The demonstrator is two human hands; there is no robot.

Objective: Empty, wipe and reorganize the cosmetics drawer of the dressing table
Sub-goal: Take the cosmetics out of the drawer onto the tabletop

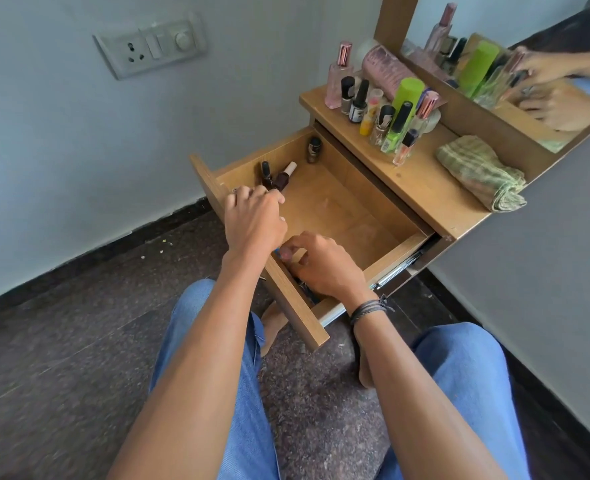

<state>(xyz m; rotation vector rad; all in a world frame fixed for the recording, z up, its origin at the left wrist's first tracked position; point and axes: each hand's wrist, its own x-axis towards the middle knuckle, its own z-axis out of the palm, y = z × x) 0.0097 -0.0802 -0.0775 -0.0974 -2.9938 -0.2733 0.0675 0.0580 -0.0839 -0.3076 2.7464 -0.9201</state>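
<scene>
My left hand (255, 216) sits at the centre of the frame over the front left corner of the open drawer (338, 209), fingers curled under; I cannot tell whether it holds anything. Just above its knuckles lie a dark nail polish bottle with a white cap (284, 178) and a black-capped bottle (265, 173) beside it. My right hand (321, 265), just below and right of the left, reaches into the drawer's near corner with fingers bent down over something dark, though whether it grips it is hidden. Another small bottle (314, 150) stands in the drawer's far corner. A folded green cloth (480, 171) rests on the tabletop (425, 188) at the upper right.
</scene>
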